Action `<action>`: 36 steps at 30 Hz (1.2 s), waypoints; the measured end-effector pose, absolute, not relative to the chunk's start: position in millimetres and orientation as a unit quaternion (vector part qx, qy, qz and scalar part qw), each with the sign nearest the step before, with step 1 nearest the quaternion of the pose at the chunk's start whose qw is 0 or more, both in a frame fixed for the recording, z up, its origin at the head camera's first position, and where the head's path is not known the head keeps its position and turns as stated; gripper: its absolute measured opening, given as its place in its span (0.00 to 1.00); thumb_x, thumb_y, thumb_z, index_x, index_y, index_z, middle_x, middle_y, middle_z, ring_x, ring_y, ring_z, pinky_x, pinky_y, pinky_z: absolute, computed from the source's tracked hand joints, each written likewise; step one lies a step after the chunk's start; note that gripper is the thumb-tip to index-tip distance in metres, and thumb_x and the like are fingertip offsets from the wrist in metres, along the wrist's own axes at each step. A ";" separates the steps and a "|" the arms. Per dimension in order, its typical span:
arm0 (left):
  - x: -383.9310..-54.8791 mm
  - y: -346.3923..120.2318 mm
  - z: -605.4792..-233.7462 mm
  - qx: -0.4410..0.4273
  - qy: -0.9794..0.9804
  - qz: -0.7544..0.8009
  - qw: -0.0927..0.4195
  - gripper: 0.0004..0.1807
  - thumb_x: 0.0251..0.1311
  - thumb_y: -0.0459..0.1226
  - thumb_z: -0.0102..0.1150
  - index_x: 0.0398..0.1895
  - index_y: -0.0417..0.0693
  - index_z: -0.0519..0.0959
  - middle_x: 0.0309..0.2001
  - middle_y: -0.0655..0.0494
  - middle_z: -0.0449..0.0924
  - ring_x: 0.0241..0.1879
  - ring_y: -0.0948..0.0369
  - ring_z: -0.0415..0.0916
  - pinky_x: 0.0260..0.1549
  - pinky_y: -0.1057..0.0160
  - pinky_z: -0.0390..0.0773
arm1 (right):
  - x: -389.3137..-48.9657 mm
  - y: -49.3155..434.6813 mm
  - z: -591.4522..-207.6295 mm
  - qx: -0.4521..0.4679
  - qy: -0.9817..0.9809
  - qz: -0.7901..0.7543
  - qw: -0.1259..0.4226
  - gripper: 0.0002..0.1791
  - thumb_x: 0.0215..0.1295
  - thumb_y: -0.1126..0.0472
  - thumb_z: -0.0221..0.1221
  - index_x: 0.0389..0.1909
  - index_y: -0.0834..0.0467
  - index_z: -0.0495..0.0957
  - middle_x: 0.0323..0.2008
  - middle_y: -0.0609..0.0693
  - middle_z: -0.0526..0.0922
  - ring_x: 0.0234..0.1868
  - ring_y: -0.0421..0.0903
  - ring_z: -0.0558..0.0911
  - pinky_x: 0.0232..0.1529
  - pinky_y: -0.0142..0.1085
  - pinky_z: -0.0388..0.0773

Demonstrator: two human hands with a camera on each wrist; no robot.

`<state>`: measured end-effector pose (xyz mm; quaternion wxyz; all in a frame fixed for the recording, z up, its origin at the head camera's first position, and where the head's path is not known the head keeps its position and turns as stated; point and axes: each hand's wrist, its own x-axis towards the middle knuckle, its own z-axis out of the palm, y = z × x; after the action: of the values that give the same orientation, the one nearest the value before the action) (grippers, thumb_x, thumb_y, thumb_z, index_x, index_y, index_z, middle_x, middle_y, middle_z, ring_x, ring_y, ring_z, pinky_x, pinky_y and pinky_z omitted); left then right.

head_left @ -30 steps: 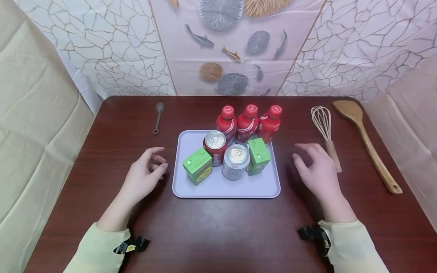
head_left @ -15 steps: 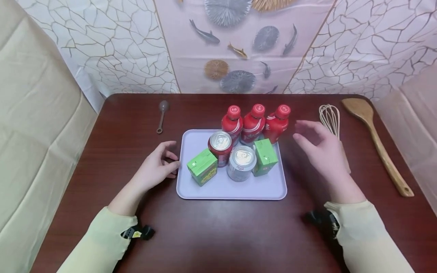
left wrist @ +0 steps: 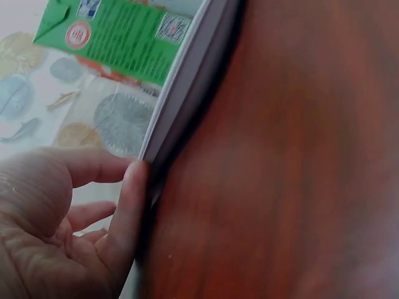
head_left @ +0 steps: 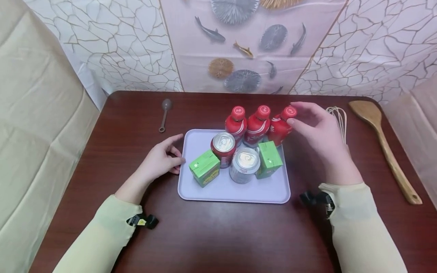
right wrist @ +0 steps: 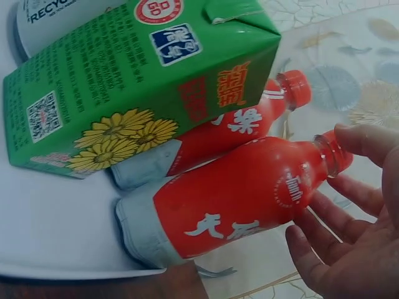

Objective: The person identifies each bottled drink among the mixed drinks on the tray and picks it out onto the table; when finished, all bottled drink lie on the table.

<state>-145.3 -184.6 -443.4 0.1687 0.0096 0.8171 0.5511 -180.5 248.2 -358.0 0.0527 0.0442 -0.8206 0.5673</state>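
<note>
On a pale lilac tray (head_left: 235,192) stand three red bottles, a red can (head_left: 224,146), a silver can (head_left: 244,165) and two green drink cartons, one at left (head_left: 205,168) and one at right (head_left: 269,159). My left hand (head_left: 162,157) is at the tray's left rim, its thumb and a finger pinching the edge in the left wrist view. At the back right corner, my right hand (head_left: 322,134) holds the rightmost red bottle (head_left: 280,127) by its cap between thumb and index finger. Its other fingers (right wrist: 321,230) curve beside the bottle's shoulder.
A small brown spoon (head_left: 164,115) lies on the dark table (head_left: 218,242) at back left. To the right are a whisk (head_left: 338,117), partly hidden behind my right hand, and a wooden spatula (head_left: 385,144). A patterned cloth (head_left: 235,49) hangs behind the table.
My right hand has moved forward and left from beside the whisk to the rightmost bottle's cap. My left hand has moved right onto the tray's rim. The view has shifted slightly.
</note>
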 end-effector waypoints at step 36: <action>-153.2 -187.7 -449.9 0.029 0.819 0.543 0.182 0.40 0.62 0.30 0.68 0.77 0.54 0.66 0.26 0.46 0.83 0.20 0.56 0.83 0.23 0.57 0.89 | -182.6 232.9 -375.5 0.006 -0.725 0.687 0.052 0.17 0.60 0.67 0.72 0.50 0.57 0.87 0.43 0.46 0.88 0.50 0.45 0.82 0.45 0.28 0.82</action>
<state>-153.2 -187.7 -449.9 0.1817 0.0293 0.8193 0.5431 -182.6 232.9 -375.5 0.0520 0.0058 -0.7251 0.6867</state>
